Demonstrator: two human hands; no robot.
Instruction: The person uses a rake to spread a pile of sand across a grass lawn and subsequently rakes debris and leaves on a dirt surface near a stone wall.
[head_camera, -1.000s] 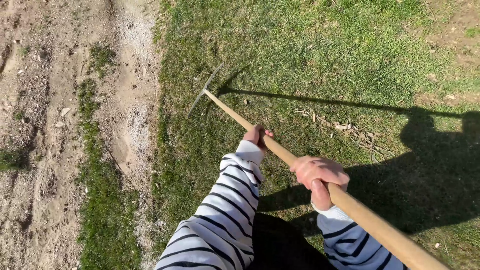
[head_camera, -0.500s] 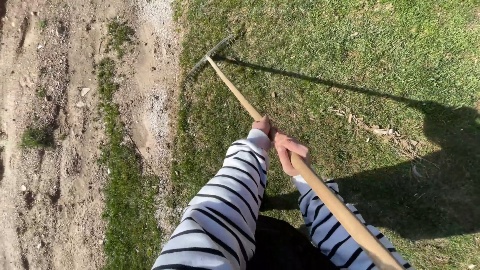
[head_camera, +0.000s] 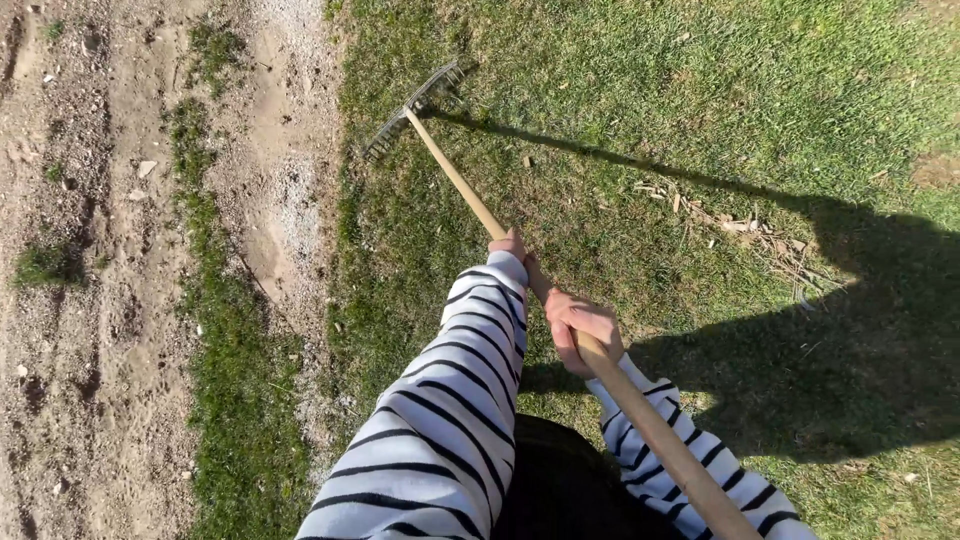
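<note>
A rake with a long wooden handle runs from the lower right up to its metal toothed head, which rests on the grass near the dirt strip. My left hand grips the handle farther up, mostly hidden by my striped sleeve. My right hand is wrapped around the handle lower down, close behind the left. Both arms wear black-and-white striped sleeves.
A strip of bare dirt and gravel with grass tufts runs down the left side. Lawn fills the right. Dry twigs and debris lie on the grass. My shadow falls at right.
The rake head has reached farther forward over the grass. My right hand slid up the handle toward my left hand, then stayed close behind it.
</note>
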